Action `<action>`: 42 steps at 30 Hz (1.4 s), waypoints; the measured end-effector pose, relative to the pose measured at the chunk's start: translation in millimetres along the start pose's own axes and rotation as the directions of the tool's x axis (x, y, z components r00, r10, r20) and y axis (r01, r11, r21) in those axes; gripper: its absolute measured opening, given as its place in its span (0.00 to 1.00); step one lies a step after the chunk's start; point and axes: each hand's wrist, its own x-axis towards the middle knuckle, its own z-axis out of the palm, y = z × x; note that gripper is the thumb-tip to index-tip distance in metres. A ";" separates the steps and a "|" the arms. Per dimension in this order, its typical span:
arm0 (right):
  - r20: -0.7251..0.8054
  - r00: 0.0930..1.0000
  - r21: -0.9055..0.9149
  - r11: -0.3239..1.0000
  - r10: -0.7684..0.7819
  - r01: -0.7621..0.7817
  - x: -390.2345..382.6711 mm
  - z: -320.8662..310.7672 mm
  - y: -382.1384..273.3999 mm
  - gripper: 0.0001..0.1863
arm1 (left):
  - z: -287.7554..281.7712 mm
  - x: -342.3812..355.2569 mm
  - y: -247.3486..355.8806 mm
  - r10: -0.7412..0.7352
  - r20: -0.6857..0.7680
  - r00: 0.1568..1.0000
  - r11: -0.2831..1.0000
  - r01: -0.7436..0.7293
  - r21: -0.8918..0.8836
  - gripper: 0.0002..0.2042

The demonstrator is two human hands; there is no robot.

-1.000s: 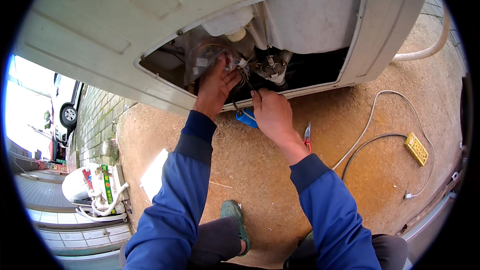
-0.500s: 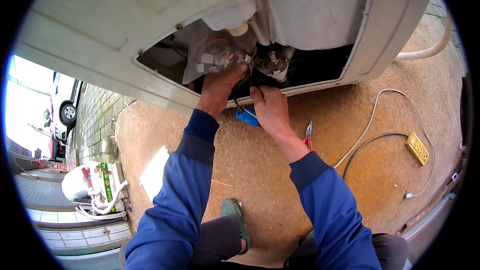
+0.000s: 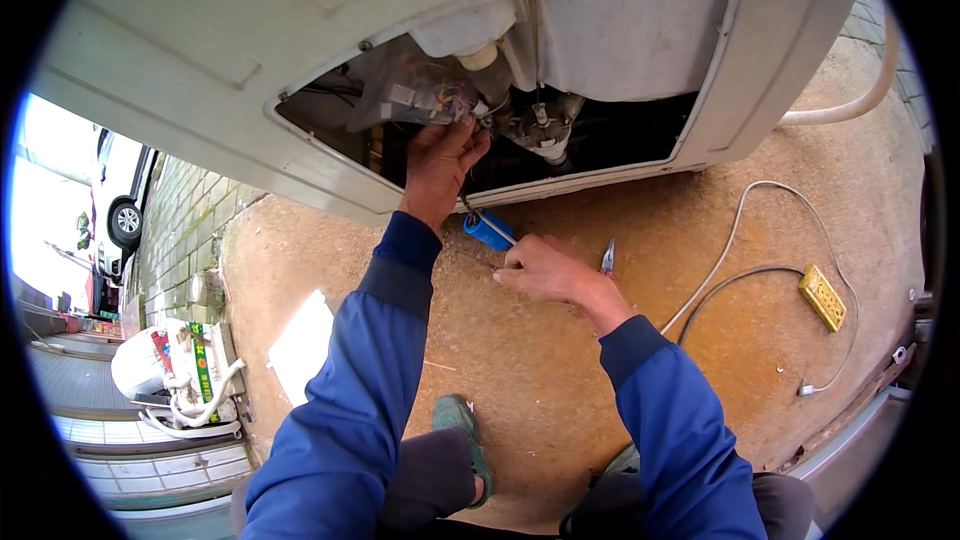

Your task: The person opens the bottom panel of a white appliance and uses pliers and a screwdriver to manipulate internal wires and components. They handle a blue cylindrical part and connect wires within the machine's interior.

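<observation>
My left hand reaches into the opening of a white appliance panel, its fingers closed on a bundle of wires at the lower edge of a clear plastic bag full of connectors. A metal motor-like part sits right of the bundle. Below the opening, my right hand is closed around a pale cable beside a blue cylinder. Red-handled pliers lie behind that hand, their handles hidden by it.
On the tan ground lie a yellow power strip, cords and a white sheet. A white hose runs at the right. Sacks and pipes, brick paving and a parked car are at left.
My right hand has moved down, away from the opening to below the blue cylinder. My left hand stays at the wires, its fingers shifted a little. The plastic bag has shifted.
</observation>
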 end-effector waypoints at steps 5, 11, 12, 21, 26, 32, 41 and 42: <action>0.254 0.967 -0.263 0.962 -0.006 0.075 -2.6 3.5 1.8 0.20 | 2.3 1.8 -0.3 -0.082 -0.047 0.996 0.996 0.081 -0.025 0.06; -0.498 0.845 -0.197 0.923 0.196 -0.330 -14.1 -33.0 51.5 0.24 | 11.2 3.4 15.5 -0.229 -0.028 0.973 0.973 0.228 -0.023 0.07; -0.515 0.830 -0.252 0.887 0.216 -0.387 -20.5 -26.6 63.7 0.24 | 11.4 4.1 16.0 -0.260 -0.030 0.965 0.965 0.259 -0.032 0.07; -0.465 0.799 -0.380 0.729 0.382 -0.570 -32.0 18.1 108.4 0.32 | -5.8 12.7 24.6 -0.300 0.022 0.954 0.952 0.298 0.070 0.06; -0.455 0.800 -0.361 0.740 0.392 -0.568 -22.9 22.1 116.1 0.28 | -5.0 10.1 27.7 -0.291 0.018 0.957 0.953 0.288 0.099 0.05; -0.427 0.815 -0.357 0.755 0.392 -0.550 -22.5 30.5 103.2 0.24 | 7.1 0.9 23.4 -0.256 -0.039 0.966 0.947 0.258 0.191 0.07; -0.338 0.733 0.537 0.760 0.590 -0.365 -34.7 -15.5 68.8 0.20 | 33.0 -12.4 17.4 -0.210 -0.136 0.968 0.935 0.240 0.261 0.09; -0.337 0.760 0.496 0.791 0.556 -0.359 -35.7 -18.0 64.1 0.19 | 33.7 -14.7 16.1 -0.202 -0.153 0.967 0.934 0.237 0.268 0.09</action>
